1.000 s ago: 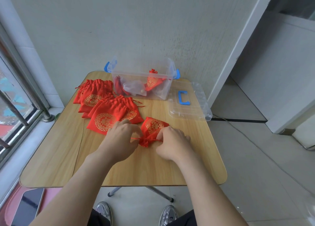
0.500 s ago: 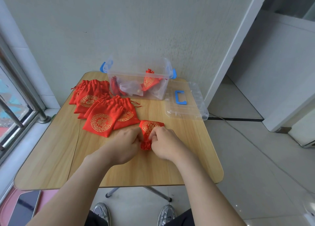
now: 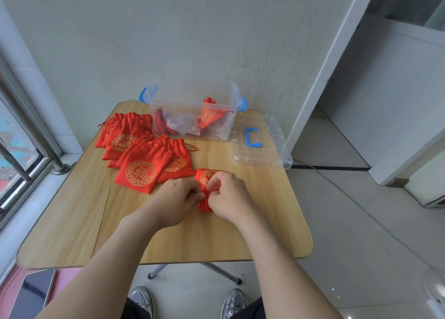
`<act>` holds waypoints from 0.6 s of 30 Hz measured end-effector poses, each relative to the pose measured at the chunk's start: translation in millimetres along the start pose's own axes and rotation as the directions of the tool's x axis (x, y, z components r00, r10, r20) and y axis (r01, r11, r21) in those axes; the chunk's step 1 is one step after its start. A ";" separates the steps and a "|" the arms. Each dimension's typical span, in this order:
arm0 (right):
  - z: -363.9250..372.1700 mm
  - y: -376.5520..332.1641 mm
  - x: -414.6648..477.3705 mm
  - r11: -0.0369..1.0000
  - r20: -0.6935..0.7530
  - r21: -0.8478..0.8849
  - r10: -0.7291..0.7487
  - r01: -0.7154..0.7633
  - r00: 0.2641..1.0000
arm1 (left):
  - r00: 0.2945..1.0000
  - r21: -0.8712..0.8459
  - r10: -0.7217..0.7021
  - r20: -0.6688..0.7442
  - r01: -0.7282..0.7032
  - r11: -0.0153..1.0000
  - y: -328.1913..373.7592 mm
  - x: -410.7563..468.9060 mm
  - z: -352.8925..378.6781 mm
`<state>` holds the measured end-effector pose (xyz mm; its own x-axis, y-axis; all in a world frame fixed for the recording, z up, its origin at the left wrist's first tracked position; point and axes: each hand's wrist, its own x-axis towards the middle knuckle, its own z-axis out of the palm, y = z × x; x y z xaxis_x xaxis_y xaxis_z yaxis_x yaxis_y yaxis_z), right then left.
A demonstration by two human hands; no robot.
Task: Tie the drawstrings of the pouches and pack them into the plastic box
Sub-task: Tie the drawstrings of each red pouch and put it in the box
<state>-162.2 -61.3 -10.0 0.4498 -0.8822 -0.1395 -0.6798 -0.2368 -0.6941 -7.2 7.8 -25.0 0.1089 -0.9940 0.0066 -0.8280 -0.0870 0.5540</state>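
A small red pouch [image 3: 206,176] with a gold emblem lies at the middle of the wooden table [image 3: 72,212]. My left hand [image 3: 175,198] and my right hand [image 3: 228,198] meet at its gathered mouth, fingers pinched on the drawstrings, which are mostly hidden. A pile of several flat red pouches [image 3: 139,155] lies to the left. At the back stands the clear plastic box [image 3: 231,126] with blue latches; inside it are a tied red pouch [image 3: 208,115] and other items.
The box's clear lid [image 3: 269,155] with a blue handle lies flat at the table's back right. A window frame and rail run along the left. A phone [image 3: 33,294] rests on a pink surface at lower left. My shoes show under the table.
Both hands have drawn together over the pouch's mouth; a second ago they were further apart, pulling the strings sideways. The pouch's mouth now looks bunched tighter.
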 end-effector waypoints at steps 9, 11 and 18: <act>-2.0 8.4 -1.5 0.994 -0.010 -0.032 -0.103 0.103 0.995 | 0.992 -0.145 -0.130 0.012 0.130 0.981 9.7 -3.0 -1.0; -4.7 6.2 -3.7 0.992 -0.003 -0.038 -0.118 0.118 0.993 | 0.986 -0.209 -0.164 0.011 0.163 0.964 11.5 -2.5 -1.1; -10.5 4.1 -5.5 0.989 0.018 -0.046 -0.140 0.140 0.990 | 0.947 -0.617 -0.315 0.059 0.283 0.735 12.1 1.2 -1.9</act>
<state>-173.5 -61.7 -4.7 0.5505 -0.8331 -0.0537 -0.6360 -0.3768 -0.6734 -16.1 5.7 -16.7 0.3311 -0.9182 -0.2174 -0.2384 -0.3044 0.9222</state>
